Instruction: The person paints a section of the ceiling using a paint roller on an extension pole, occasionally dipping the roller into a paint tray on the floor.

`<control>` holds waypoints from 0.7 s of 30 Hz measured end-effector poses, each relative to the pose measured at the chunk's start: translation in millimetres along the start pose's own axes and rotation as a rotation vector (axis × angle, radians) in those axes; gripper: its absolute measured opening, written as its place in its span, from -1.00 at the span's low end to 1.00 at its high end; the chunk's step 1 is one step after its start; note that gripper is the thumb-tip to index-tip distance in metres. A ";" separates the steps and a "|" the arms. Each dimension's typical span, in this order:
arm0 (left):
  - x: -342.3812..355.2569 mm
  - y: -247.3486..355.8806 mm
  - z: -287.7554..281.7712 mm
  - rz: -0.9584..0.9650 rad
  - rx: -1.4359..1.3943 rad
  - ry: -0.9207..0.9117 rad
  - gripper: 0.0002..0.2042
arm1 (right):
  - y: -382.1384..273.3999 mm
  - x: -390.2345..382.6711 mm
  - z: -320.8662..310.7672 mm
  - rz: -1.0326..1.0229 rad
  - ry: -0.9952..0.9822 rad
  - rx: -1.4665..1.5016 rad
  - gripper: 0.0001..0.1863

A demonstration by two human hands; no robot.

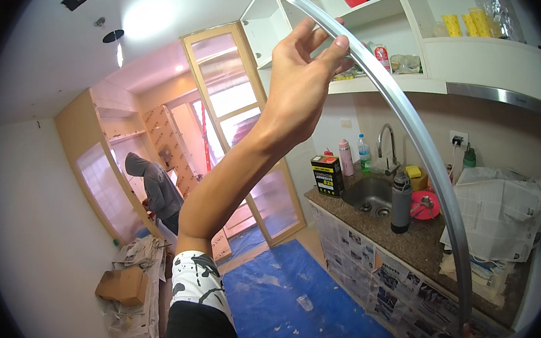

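Observation:
A long silver metal strip (416, 122), like an aluminium profile, runs from the top edge down to the lower right; it looks bowed in this wide view. High up, my left hand (304, 71) pinches it between thumb and fingers, with my arm raised across the middle. At the strip's lower end, a small part of my right hand (468, 335) shows at the bottom edge, its fingers against the metal. The rest of that hand is out of view. Behind the strip are open white shelves (375, 9) and a counter.
The granite counter (377, 233) holds a sink (364, 190), a black-and-yellow can (327, 176), a grey bottle (401, 202) and newspapers (502, 211). Blue sheeting (280, 295) covers the floor. A person in a grey hoodie (157, 187) stands at left, near a tall wood-framed panel (228, 77).

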State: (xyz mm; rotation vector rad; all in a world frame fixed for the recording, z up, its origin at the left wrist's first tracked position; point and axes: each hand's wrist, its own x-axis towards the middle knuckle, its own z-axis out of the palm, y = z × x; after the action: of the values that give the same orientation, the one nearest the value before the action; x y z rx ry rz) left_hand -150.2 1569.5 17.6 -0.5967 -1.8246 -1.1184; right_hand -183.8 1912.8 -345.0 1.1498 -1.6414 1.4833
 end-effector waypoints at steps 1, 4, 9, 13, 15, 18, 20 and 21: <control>3.2 -3.2 3.0 -0.012 -0.014 -0.009 -0.61 | 2.5 -1.7 -11.4 0.025 -0.062 -0.017 -0.68; 14.5 -12.1 1.9 -0.061 -0.044 0.013 -0.62 | 7.0 16.5 -25.4 0.119 -0.215 -0.048 -0.69; 57.1 -48.6 -48.6 -0.079 -0.089 0.072 -0.58 | -6.4 85.5 10.8 0.366 -0.323 -0.039 -0.68; 88.8 -68.0 -101.4 -0.093 -0.162 0.091 -0.64 | -6.5 124.9 71.0 0.156 -0.259 0.013 -0.65; 98.1 -82.9 -138.1 -0.101 -0.112 0.066 -0.63 | -5.2 144.7 106.6 0.207 -0.283 0.052 -0.63; 115.4 -112.4 -187.8 -0.128 -0.078 0.098 -0.63 | -6.8 175.4 162.8 0.122 -0.290 0.015 -0.62; 127.8 -148.6 -219.0 -0.146 -0.109 0.115 -0.63 | -9.8 198.9 204.6 0.190 -0.262 -0.013 -0.61; 130.7 -159.0 -248.0 -0.203 -0.063 0.139 -0.65 | 0.6 209.3 237.8 0.214 -0.279 0.041 -0.60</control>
State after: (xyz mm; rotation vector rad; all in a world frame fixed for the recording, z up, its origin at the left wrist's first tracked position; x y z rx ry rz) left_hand -226.1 1270.0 109.2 -0.3657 -1.7633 -1.3232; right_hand -248.4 1640.2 -197.1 1.2835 -1.9836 1.5469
